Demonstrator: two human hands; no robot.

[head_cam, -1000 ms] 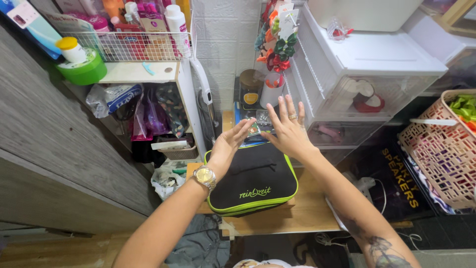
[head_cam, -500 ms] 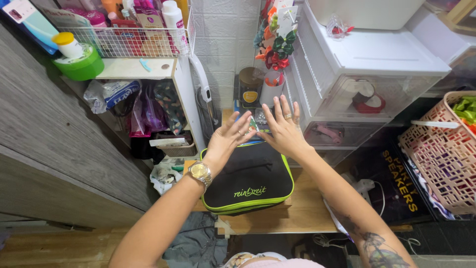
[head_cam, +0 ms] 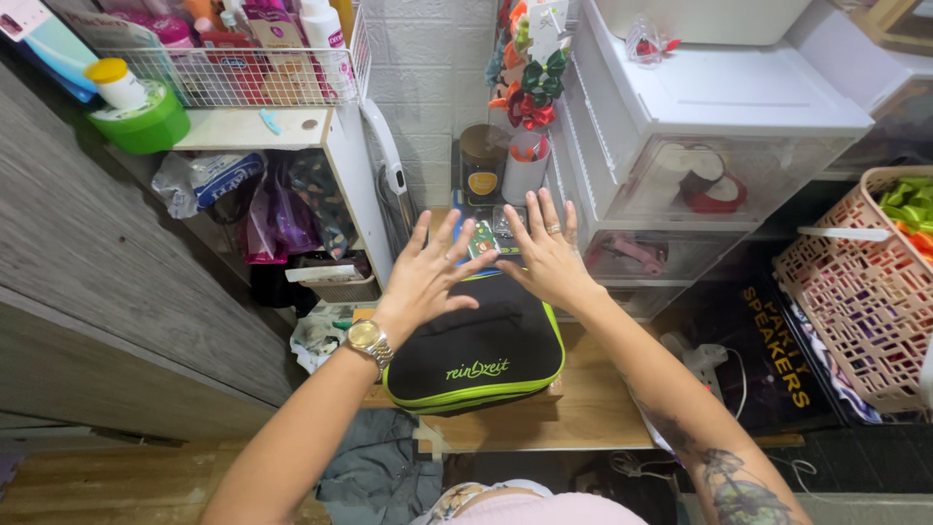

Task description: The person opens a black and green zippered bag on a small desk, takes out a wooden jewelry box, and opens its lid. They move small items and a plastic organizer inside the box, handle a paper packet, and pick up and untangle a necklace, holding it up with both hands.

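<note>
Both hands hover spread flat and empty, left hand (head_cam: 423,277) and right hand (head_cam: 546,255), above the far end of a black zipped bag (head_cam: 476,345) with green trim (shut, untouched) lying on a low wooden table (head_cam: 593,408).

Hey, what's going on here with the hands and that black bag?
A person holds both hands spread open, palms down, above a black zip case with green trim lying on a low wooden table. The left hand and right hand grip nothing. Clear plastic drawers stand to the right, a cluttered shelf to the left.
</note>
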